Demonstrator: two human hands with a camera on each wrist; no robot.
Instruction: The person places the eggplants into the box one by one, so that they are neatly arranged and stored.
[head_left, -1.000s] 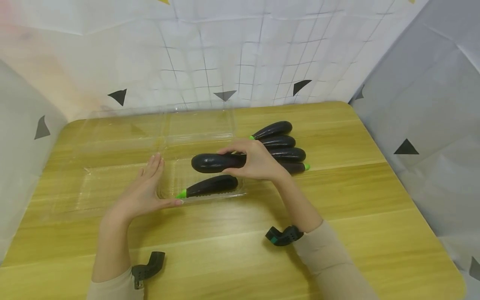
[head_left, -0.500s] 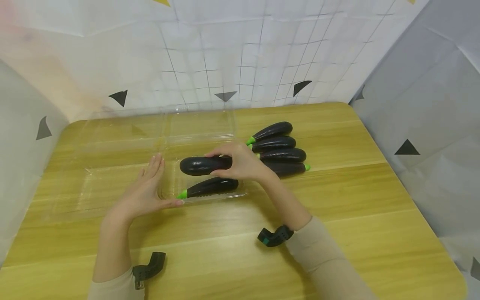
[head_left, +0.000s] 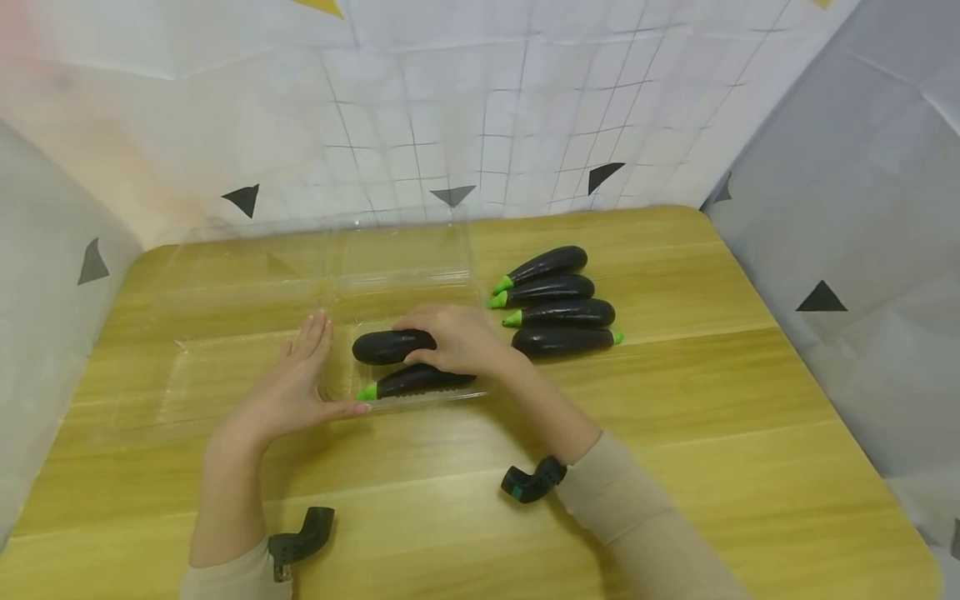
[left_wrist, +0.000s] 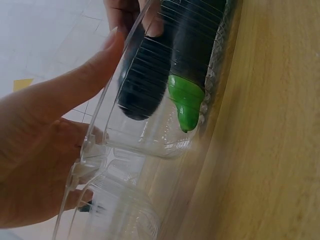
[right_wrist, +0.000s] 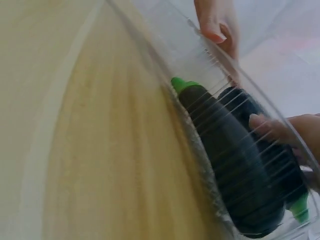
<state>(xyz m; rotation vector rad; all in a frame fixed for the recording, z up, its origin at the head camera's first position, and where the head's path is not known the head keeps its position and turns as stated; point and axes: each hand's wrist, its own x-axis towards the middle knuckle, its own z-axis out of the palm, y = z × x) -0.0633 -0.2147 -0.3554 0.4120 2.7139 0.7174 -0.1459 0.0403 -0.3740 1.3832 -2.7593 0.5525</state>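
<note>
My right hand (head_left: pixel 461 342) grips an eggplant (head_left: pixel 382 347) from above, inside the right half of a clear plastic clamshell box (head_left: pixel 431 402). Its green stem end (right_wrist: pixel 299 207) shows in the right wrist view, below the hand. Beside it, along the front wall, lies another eggplant (head_left: pixel 420 379) with its green stem to the left. My left hand (head_left: pixel 288 387) has its fingers straight, resting at the box's hinge, with the thumb along the front rim. In the left wrist view that thumb (left_wrist: pixel 75 87) lies at the rim of the box, near the two eggplants.
Several more eggplants (head_left: pixel 566 312) lie stacked side by side on the wooden table (head_left: pixel 675 467), right of the box. The open lid half (head_left: pixel 180 375) spreads to the left. White sheets (head_left: pixel 420 83) with black triangles stand behind the table.
My right hand has moved left and down with the eggplant, bringing it into the box beside the other one. The left hand has stayed in place.
</note>
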